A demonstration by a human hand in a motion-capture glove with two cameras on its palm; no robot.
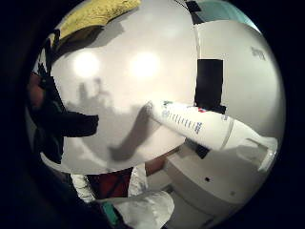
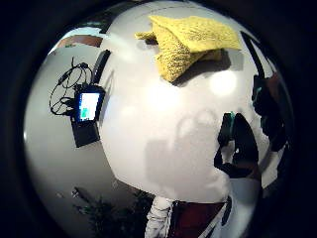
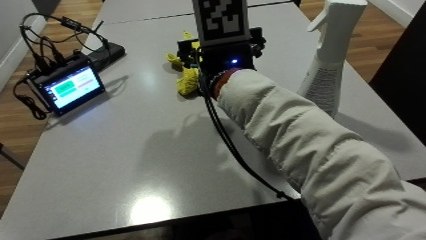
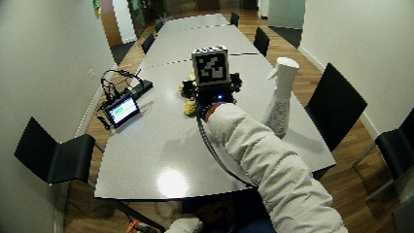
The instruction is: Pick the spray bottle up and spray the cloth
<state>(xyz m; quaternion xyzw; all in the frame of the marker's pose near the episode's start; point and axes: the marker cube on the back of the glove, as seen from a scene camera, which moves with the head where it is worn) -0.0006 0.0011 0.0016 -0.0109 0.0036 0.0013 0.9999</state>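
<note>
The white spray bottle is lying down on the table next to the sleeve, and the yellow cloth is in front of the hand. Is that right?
Not quite. The white spray bottle is standing upright on the table, as the outside view shows. The rest holds: it stands beside the sleeve, and the yellow cloth lies ahead of the hand.

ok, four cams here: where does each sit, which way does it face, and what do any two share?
Little finger side palm view: looks down at the table and spray bottle; glove straps, white sleeve.
Thumb side palm view: looks down at the yellow cloth and screen; glove straps.
Outside view: near the person's shoulder, along the sleeve to the right hand.
Wide outside view: higher, showing the whole table and chairs.
Both palm views share the cloth.
</note>
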